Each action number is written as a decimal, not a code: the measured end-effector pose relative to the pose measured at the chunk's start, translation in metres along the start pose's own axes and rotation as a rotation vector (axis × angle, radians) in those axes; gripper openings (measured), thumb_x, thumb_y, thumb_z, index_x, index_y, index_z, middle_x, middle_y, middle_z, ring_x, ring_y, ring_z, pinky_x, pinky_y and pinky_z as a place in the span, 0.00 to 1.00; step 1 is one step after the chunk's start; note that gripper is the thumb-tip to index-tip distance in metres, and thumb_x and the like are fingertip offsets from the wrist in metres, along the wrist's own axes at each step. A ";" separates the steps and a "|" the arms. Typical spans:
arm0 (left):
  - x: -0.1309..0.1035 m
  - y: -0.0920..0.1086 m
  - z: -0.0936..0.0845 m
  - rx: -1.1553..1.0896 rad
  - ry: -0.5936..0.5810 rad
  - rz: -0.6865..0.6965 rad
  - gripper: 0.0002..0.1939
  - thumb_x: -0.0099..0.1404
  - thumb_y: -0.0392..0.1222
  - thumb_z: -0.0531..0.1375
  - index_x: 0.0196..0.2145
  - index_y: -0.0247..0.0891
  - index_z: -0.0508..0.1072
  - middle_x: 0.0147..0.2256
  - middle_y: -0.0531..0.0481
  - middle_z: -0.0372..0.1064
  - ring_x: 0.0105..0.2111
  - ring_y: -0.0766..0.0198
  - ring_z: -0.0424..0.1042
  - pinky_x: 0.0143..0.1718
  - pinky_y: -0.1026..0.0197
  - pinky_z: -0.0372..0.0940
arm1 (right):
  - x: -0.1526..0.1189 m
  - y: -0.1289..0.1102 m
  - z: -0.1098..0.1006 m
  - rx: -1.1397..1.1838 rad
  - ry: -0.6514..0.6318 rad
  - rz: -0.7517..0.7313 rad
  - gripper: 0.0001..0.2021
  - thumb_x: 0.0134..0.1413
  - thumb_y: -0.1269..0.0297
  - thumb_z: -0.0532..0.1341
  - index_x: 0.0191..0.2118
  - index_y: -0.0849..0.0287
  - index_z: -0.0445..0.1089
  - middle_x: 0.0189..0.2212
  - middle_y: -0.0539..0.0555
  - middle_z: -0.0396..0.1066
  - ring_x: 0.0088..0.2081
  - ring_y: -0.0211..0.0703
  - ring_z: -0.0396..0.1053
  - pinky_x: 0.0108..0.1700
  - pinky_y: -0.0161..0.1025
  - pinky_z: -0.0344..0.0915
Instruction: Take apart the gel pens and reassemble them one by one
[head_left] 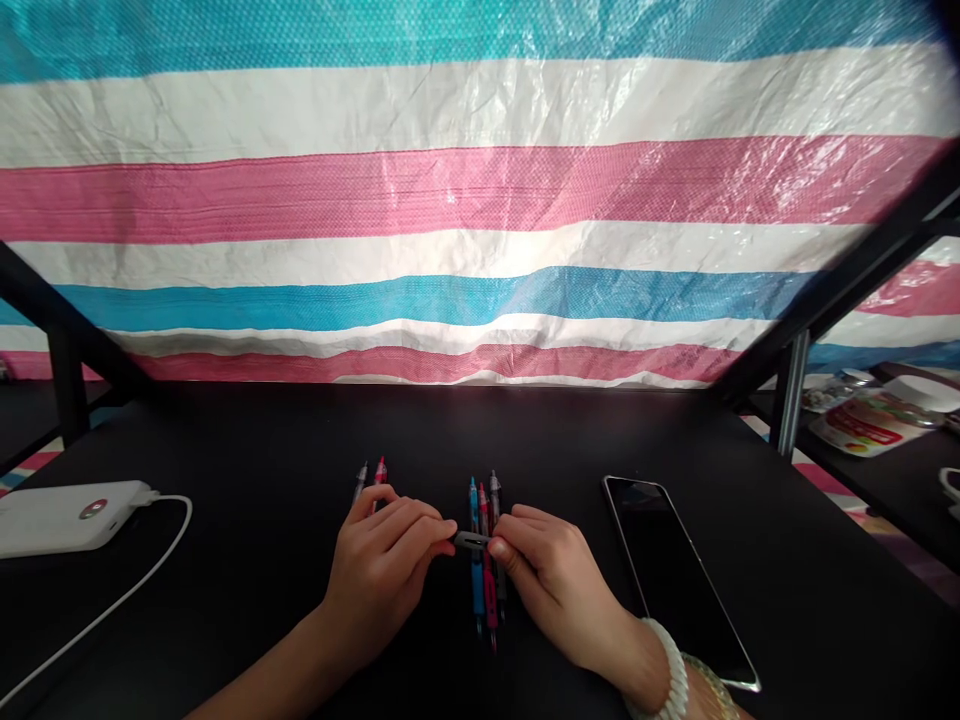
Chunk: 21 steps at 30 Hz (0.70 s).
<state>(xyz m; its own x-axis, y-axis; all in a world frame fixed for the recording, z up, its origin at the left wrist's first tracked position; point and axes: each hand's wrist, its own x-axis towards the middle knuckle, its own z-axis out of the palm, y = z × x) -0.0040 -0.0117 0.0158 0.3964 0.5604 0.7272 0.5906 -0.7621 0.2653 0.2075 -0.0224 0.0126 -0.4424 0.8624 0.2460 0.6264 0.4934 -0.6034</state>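
Note:
Between my two hands stretches a small grey piece with a narrow dark slot; I cannot make out its exact kind. My left hand pinches its left end between thumb and index finger. At the other end, the thumb and curled fingers of my right hand close on it. Beneath it a blue pen, a pinkish-red pen and a grey pen lie side by side on the black table. Another red pen and a dark clear pen are partly hidden behind my left hand.
A smartphone with a dark screen lies right of my right hand. At far left sits a white power bank with a white cable. Black frame bars and a striped sheet rise behind; jars stand far right.

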 end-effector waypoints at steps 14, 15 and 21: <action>0.005 0.005 -0.002 0.025 0.087 0.050 0.11 0.62 0.24 0.61 0.34 0.38 0.76 0.27 0.56 0.77 0.26 0.69 0.74 0.50 0.50 0.55 | 0.004 0.000 -0.002 0.370 -0.096 0.198 0.20 0.67 0.58 0.53 0.22 0.58 0.58 0.21 0.45 0.56 0.24 0.34 0.54 0.27 0.33 0.52; 0.005 0.005 -0.002 0.036 0.097 0.067 0.10 0.62 0.25 0.62 0.35 0.39 0.76 0.28 0.56 0.77 0.27 0.67 0.75 0.51 0.49 0.55 | 0.004 0.000 -0.003 0.422 -0.106 0.209 0.21 0.67 0.57 0.54 0.22 0.59 0.59 0.20 0.46 0.57 0.24 0.34 0.54 0.27 0.33 0.52; 0.001 -0.004 -0.005 0.121 0.220 0.006 0.19 0.56 0.32 0.69 0.45 0.45 0.77 0.52 0.45 0.72 0.52 0.49 0.69 0.53 0.44 0.61 | 0.003 -0.002 -0.008 0.517 -0.109 0.132 0.20 0.67 0.57 0.54 0.25 0.61 0.70 0.25 0.50 0.64 0.29 0.37 0.63 0.32 0.34 0.59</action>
<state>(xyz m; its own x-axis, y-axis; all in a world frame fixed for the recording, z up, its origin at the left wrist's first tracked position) -0.0094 -0.0102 0.0185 0.2456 0.4620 0.8522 0.6740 -0.7133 0.1924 0.2102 -0.0203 0.0205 -0.4624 0.8831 0.0791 0.2964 0.2380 -0.9249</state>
